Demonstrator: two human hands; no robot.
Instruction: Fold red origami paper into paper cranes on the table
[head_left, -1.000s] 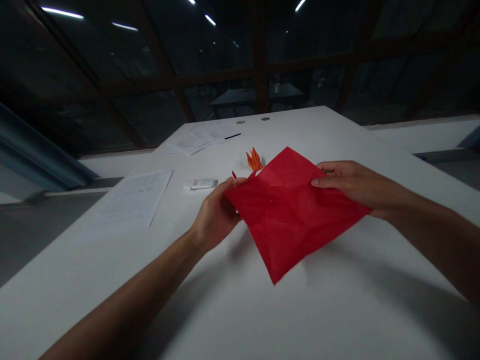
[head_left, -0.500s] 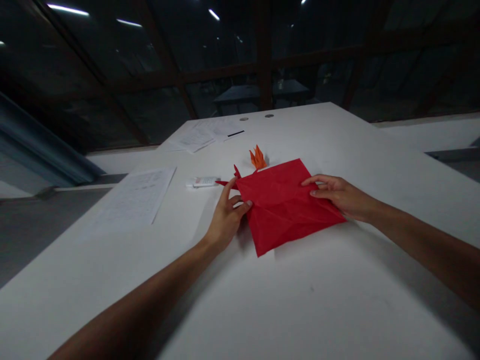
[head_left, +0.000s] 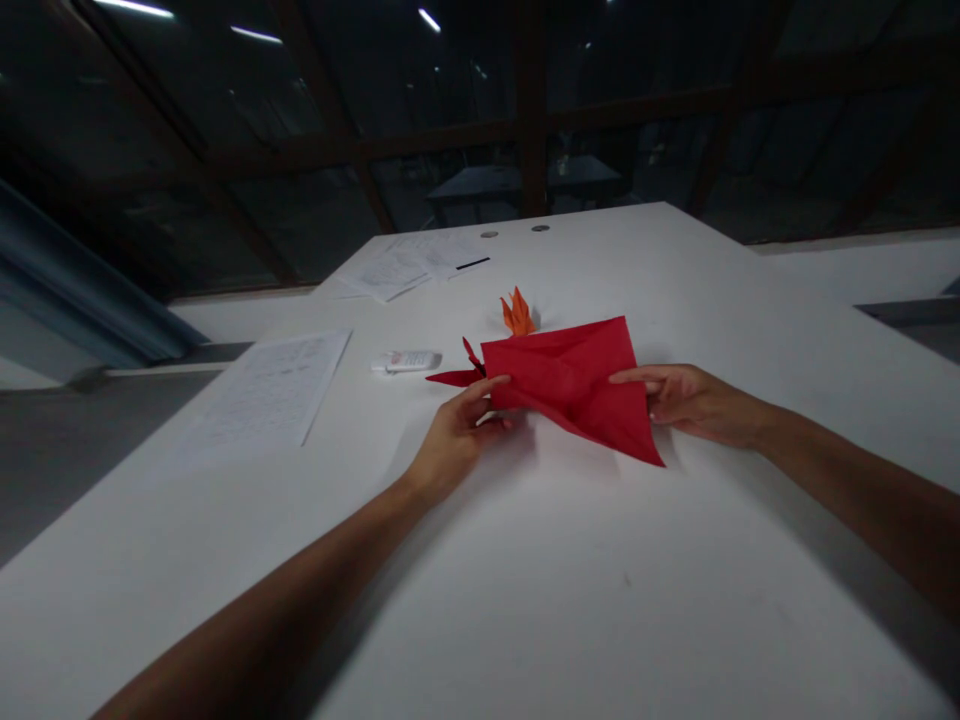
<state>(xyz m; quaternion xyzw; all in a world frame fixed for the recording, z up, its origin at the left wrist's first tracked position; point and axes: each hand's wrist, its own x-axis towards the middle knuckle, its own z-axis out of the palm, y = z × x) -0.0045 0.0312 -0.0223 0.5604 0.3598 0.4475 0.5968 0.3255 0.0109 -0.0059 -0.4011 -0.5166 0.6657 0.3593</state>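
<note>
Tapering rightward, red paper (head_left: 577, 385) between hands

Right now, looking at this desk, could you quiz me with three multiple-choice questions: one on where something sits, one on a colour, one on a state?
1. Where is the small orange folded paper figure?
A. beyond the large red paper sheet
B. on the printed white page
C. in a hand

2. What colour is the sheet between the hands?
A. blue
B. red
C. green

3. How is that sheet held?
A. lying untouched
B. by one hand only
C. by left hand and right hand at opposite edges

Answers: 1 A, it stands just past the sheet's far edge. 2 B, it is plainly red. 3 C, fingers of both hands pinch it.
</note>
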